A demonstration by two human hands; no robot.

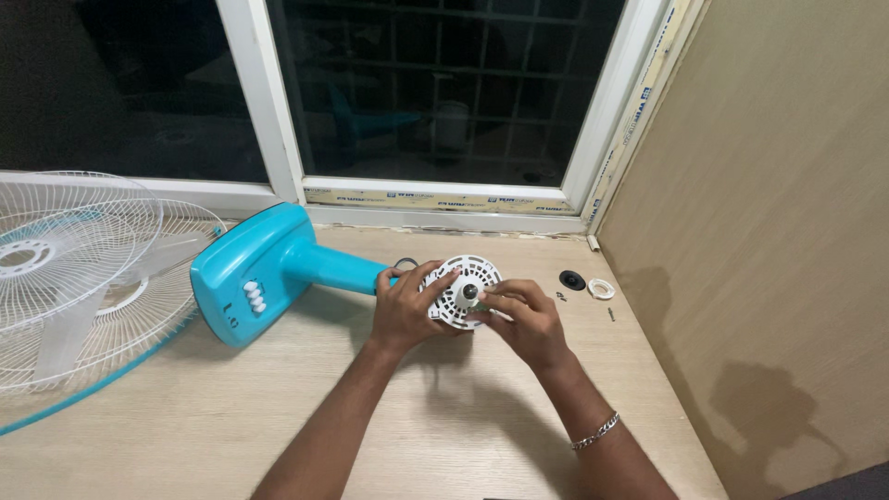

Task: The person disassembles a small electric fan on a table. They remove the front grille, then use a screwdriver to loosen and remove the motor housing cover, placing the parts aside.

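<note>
The round white slotted plastic motor housing (460,290) sits between both hands, left hand (405,307) clasping its side, right hand (524,319) fingertips pinched at its centre shaft.

Warm indoor light, dark window, soft shadows, sharp focus

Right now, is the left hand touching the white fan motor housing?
Touching. The head view shows the left hand gripping the white fan motor housing at its left edge.
</note>
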